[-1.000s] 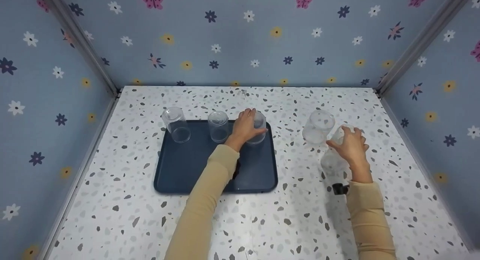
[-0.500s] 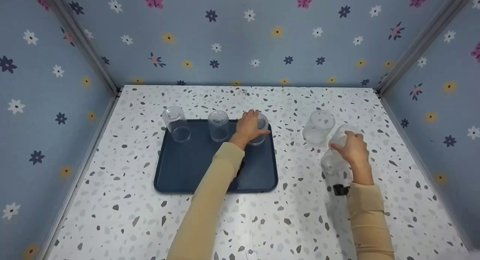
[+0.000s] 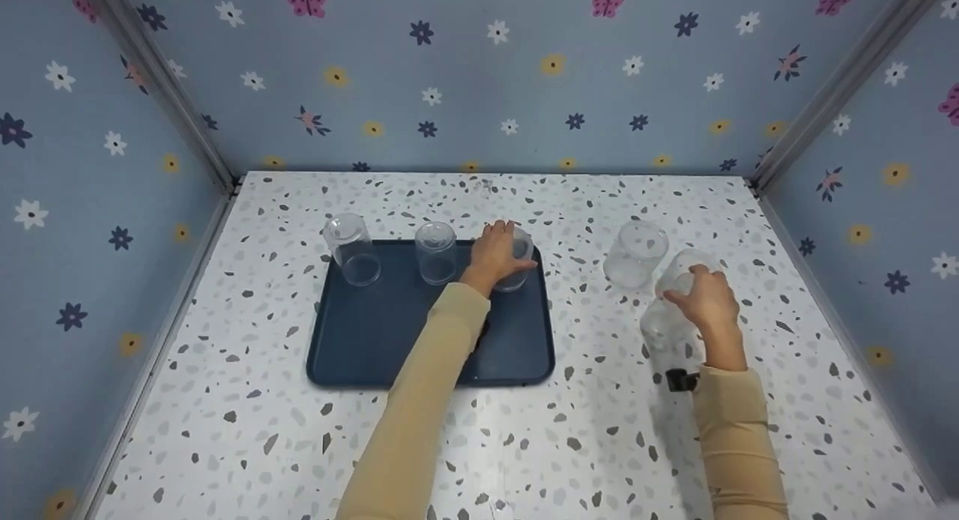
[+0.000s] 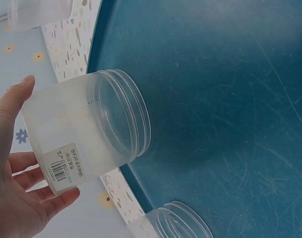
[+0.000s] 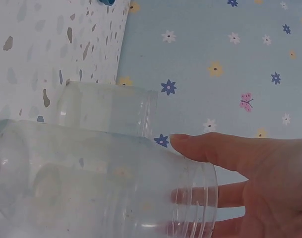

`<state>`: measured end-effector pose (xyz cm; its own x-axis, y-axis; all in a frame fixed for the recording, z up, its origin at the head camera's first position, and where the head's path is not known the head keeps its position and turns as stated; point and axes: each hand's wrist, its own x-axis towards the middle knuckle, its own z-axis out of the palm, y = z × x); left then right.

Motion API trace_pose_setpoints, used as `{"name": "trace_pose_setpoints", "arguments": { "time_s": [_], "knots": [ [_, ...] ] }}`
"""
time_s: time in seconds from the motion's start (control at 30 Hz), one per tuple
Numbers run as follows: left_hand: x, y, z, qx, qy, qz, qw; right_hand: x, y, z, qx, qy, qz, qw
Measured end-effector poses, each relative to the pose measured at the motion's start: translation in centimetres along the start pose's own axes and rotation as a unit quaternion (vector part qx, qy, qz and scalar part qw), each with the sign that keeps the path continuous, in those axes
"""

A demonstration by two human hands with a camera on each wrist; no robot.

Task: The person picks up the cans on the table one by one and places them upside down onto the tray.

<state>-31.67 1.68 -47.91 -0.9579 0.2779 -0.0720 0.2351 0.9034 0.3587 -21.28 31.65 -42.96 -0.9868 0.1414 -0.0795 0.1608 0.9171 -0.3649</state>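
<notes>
My left hand (image 3: 492, 259) grips a clear plastic jar (image 4: 81, 116) by its base, thumb on one side and fingers on the other. This jar is upside down at the back right of the dark blue tray (image 3: 389, 348), its threaded mouth facing the tray and a barcode label (image 4: 64, 168) on its side. At the right, my right hand (image 3: 709, 303) holds another clear jar (image 5: 116, 168) near its threaded rim, thumb on the near side and fingers showing through the plastic. That jar is upright, close to a second jar (image 5: 103, 106) behind it.
Along the tray's back edge stand two more upturned jars, a left one (image 3: 352, 250) and a middle one (image 3: 436, 252). Right of the tray, a clear jar (image 3: 635, 256) stands on the speckled table (image 3: 584, 460). Flowered walls (image 3: 479, 78) enclose the back and sides.
My right hand has shifted slightly nearer the camera over the jars. My left hand has moved a little to the right with its jar, then stayed nearly still.
</notes>
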Motion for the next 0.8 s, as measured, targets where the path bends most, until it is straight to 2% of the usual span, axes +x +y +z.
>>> {"name": "trace_pose_setpoints", "arguments": {
  "time_s": [0.43, 0.8],
  "knots": [
    [0.37, 0.32, 0.07, 0.029, -0.009, -0.009, 0.9995, 0.11, -0.16, 0.1, -0.016, 0.01, 0.01, 1.0],
    [0.41, 0.44, 0.39, 0.035, 0.005, 0.001, 0.9994, -0.07, -0.04, -0.07, -0.012, 0.005, 0.016, 1.0]
  ]
}}
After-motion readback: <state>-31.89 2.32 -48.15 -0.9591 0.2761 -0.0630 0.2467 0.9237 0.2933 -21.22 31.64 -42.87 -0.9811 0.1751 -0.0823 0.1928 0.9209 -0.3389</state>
